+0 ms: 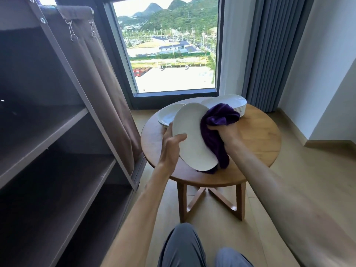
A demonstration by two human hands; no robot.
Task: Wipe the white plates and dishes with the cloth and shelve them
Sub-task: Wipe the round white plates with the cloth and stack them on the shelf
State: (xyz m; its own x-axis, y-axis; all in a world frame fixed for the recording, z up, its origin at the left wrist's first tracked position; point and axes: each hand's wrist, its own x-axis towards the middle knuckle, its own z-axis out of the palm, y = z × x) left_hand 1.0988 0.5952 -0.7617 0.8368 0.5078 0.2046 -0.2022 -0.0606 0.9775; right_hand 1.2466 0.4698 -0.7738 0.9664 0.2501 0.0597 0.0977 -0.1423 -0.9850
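Between both hands' fingers (pixel 183 136), plate (pixel 192 135) tilts.

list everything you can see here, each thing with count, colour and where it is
held plate: one, white, tilted above the table's front left
cloth: one, purple, pressed against the held plate's right edge
round plates: small stack, count unclear, white, table's far left
oval dishes: stack, count unclear, white, table's far right
table: one, round, wooden, centre of view
shelf unit: one, dark brown, left, shelves bare where visible
cover: one, brown fabric, hanging at the unit's right side
window: one, dark frame, behind the table
curtain: one, grey, right of the window
left hand: holds the plate's left rim
right hand: grips the cloth
knees: two, grey trousers, bottom
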